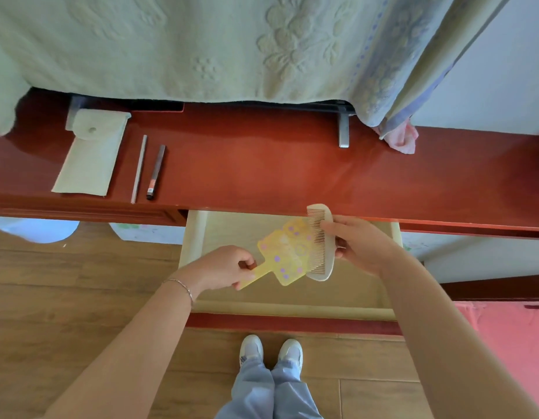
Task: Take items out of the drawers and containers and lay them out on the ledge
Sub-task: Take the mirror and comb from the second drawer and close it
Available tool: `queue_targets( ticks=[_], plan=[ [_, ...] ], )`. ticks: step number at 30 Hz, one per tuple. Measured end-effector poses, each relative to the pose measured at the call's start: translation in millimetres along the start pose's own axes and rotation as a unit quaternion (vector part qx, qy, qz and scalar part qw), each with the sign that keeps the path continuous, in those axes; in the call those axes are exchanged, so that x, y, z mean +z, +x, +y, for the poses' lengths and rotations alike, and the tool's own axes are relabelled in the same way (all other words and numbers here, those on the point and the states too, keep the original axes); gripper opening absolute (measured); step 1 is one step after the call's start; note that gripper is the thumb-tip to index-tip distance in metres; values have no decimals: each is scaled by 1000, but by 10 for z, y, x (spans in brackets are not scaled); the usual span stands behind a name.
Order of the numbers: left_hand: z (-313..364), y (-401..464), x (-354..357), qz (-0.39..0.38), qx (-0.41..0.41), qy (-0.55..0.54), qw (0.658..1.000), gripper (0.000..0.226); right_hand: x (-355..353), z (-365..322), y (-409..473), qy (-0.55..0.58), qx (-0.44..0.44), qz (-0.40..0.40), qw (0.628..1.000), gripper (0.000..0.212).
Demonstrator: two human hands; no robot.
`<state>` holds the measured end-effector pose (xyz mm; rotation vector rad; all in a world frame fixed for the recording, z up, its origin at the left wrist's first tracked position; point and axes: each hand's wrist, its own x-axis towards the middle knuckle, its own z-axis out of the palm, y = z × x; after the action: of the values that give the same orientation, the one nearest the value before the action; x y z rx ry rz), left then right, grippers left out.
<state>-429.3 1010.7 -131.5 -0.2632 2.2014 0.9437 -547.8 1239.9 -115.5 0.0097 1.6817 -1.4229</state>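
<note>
Above everything hangs a pale green embossed floral cloth [177,40], draped over the back of the glossy red-brown wooden ledge [277,164] that runs across the view from left to right. Below the ledge's front edge, a cream-coloured drawer [192,237] stands pulled out over the wood-plank floor [65,282], its red front panel nearest the person's pale shoes [271,349].

Toward the left end of the ledge lies a flat pale green fabric pouch with a button flap [91,155]. Just to its right, apart from it, rest a thin grey stick [139,169] and a dark brown pen-like stick [156,172], lying side by side and not touching, both pointing from the back toward the front edge. A grey metal bracket foot [343,130] stands near the back edge further right, beside a pink scrap of cloth [401,140].

Over the open drawer, the left hand [228,269] pinches the handle of a yellow translucent paddle-shaped plastic piece with purple and pink dots [287,252], thumb and fingers curled onto it. The right hand [359,243] grips the spine of a cream fine-toothed plastic comb [321,240], whose teeth overlap the yellow piece's far edge. Both items are held in the air just below the ledge's front edge.
</note>
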Motion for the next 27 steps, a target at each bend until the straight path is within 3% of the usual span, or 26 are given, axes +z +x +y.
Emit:
queue_targets(
  ticks=[6, 10, 13, 23, 27],
  plan=[
    [46, -148, -333, 106, 1, -93, 990, 14, 227, -478, 341, 12, -46, 79, 996, 15],
    [-6, -49, -569, 236, -31, -190, 952, 13, 441, -632, 663, 39, -43, 130, 990, 17],
    [-27, 77, -747, 296, -55, -194, 933, 14, 560, -701, 878, 20, -27, 148, 988, 22],
    [-238, 418, -1125, 320, -116, -164, 926, 21, 883, -960, 1477, -129, -43, 207, 969, 23],
    [-261, 466, -1134, 339, -132, -126, 923, 15, 938, -971, 1584, -229, -73, 221, 945, 10]
  ],
)
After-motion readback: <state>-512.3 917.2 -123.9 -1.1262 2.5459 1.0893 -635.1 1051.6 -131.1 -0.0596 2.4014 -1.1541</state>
